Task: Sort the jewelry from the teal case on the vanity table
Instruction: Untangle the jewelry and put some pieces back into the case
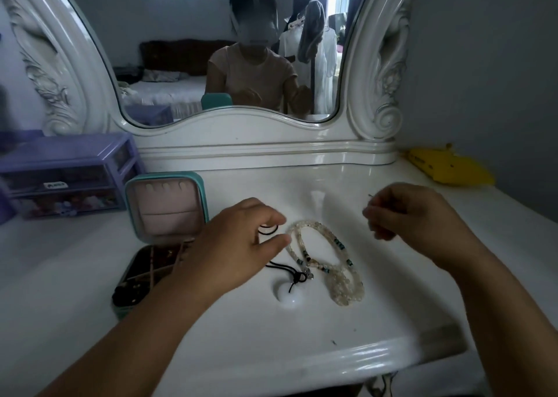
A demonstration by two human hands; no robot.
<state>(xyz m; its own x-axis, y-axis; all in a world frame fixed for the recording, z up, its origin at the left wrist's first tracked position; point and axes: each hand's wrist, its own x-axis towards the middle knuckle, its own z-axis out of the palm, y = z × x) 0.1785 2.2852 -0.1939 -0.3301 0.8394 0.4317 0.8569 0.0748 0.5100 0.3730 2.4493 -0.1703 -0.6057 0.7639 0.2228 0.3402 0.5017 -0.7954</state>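
The teal case (164,212) stands open at the left of the white vanity table (302,345), its pink-lined lid upright and small jewelry in its dark tray (142,279). A pale bead necklace (335,263) with a few teal beads lies in the middle. Beside it lies a white round pendant (288,295) on a black cord. My left hand (238,245) hovers over the cord's far loop, thumb and fingers curved just beside the beads. My right hand (416,215) is raised to the right, its fingertips pinching something thin and dark.
A purple plastic drawer unit (69,176) stands at the back left. A yellow object (447,167) lies at the back right by the wall. The white carved mirror frame (241,137) rises behind the table. The table's front edge curves near me.
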